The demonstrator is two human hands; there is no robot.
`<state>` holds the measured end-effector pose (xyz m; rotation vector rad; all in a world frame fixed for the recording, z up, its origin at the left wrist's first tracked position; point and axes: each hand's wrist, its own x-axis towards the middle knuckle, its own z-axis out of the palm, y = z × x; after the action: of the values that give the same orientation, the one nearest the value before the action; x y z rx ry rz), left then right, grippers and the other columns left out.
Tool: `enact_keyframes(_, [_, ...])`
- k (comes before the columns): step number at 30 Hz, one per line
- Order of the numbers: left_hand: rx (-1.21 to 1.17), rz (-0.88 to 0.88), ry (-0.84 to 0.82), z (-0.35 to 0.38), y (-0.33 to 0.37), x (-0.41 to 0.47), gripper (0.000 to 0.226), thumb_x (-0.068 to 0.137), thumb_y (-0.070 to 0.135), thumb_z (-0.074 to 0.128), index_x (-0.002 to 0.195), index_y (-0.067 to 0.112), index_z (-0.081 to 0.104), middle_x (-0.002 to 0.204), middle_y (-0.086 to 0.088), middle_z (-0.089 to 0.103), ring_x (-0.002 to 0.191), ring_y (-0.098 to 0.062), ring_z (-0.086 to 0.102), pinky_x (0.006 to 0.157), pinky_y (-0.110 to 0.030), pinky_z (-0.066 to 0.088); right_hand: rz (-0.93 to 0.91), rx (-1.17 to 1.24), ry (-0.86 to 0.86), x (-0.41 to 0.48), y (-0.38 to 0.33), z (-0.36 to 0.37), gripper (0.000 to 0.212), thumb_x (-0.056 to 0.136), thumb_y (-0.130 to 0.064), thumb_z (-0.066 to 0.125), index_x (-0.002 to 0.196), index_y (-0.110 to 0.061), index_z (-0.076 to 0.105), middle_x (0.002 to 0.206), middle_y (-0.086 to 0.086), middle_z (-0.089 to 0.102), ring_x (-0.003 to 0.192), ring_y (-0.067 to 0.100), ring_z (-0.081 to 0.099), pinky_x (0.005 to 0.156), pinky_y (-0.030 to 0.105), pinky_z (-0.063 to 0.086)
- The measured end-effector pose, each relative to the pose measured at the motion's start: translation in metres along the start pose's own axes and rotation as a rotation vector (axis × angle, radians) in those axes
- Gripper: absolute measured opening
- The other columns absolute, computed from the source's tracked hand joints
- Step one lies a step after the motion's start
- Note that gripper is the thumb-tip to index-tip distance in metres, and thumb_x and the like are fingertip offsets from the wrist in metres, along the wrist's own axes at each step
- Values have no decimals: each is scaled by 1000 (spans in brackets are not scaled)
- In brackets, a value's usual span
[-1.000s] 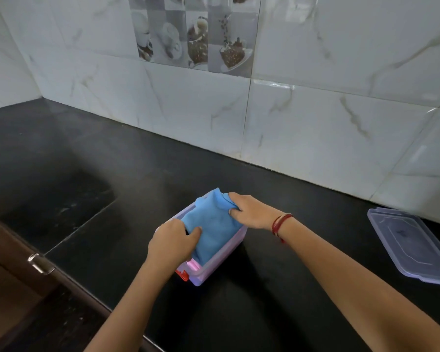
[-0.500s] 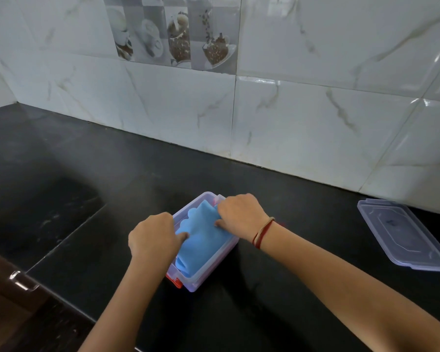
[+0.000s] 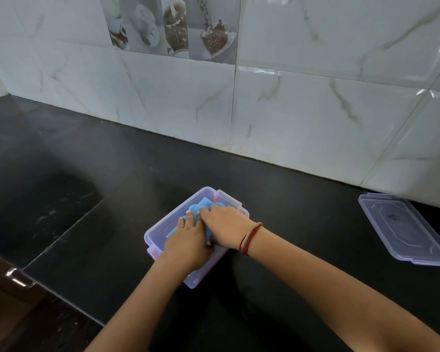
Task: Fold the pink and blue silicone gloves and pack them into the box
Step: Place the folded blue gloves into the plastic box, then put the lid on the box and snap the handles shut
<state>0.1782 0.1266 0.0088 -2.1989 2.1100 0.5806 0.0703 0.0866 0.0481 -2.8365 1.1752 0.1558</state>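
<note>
Both hands had slid onto the blue glove inside the box, with the left hand and right hand pressing it flat. The lid lay well right, nearer the right hand, by the back edge of the table.

There is one see-through box on one black tabletop. One blue glove shows inside the box. Two hands are over the box: one left hand and one right hand. One thin ring is on the left hand, and two thin bands, one red and one tan, sit on the right wrist. One lid lies well to the right of the box. One metal handle is far to the left of the box
</note>
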Motion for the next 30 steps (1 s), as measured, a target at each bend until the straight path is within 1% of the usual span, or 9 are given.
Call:
enact_keyframes(8, [45,-27,-125,5,-3,11,75,99,40,35,147,14,-17,157,-17,-18,145,-31,-11,118,-46,3,18,-51,-145,10,-4,-2,38,95,-21,49,130,-6,49,131,11,57,123,25,51,108,35,32])
enact_keyframes(10, [29,-14,-144,6,-5,11,77,99,41,34,146,15,-20,155,-15,-23,144,-29,-16,118,-46,-1,49,-58,-173,13,-4,1,42,97,-20,46,136,-5,43,138,12,51,128,26,46,110,37,30])
enact_keyframes(14, [42,27,-150,10,-13,13,78,99,44,32,144,17,-25,154,-11,-29,142,-24,-23,117,-46,-7,93,-79,-291,13,-8,7,54,101,-22,34,149,-6,15,157,12,21,144,29,18,117,49,20])
enact_keyframes(17, [57,26,-172,10,-13,14,77,99,43,31,144,16,-25,154,-11,-28,142,-23,-23,117,-45,-7,85,-104,-310,15,-8,8,55,101,-24,32,149,-6,12,157,13,19,145,30,15,117,49,21])
enact_keyframes(19, [45,28,-154,7,-11,13,76,99,41,33,145,16,-22,155,-11,-25,143,-23,-21,118,-46,-5,93,-103,-244,10,-5,8,54,101,-25,31,149,-6,16,156,13,22,145,29,17,115,49,21])
enact_keyframes(22, [17,20,-81,-1,-8,9,76,98,41,36,149,13,-12,158,-13,-15,145,-26,-13,118,-45,1,42,-78,14,-12,3,16,52,100,-27,33,147,-7,23,156,14,22,143,29,23,108,51,28])
enact_keyframes(26, [132,57,160,-15,2,-4,81,92,60,31,150,11,2,159,-14,1,146,-30,-5,116,-45,7,39,352,403,-67,31,25,55,95,-36,47,144,-15,34,155,9,27,139,21,30,115,32,23])
enact_keyframes(28, [81,140,349,-18,15,-12,82,89,62,32,151,13,10,159,-12,10,146,-30,-1,116,-45,8,142,459,547,-99,57,28,49,94,-33,52,138,-14,44,145,7,40,135,16,35,112,22,22])
enact_keyframes(30, [2,231,483,-17,36,-16,80,88,61,34,149,13,19,158,-11,17,146,-28,3,116,-44,8,339,492,611,-127,91,36,44,94,-29,54,133,-12,50,137,7,46,130,17,41,110,22,24])
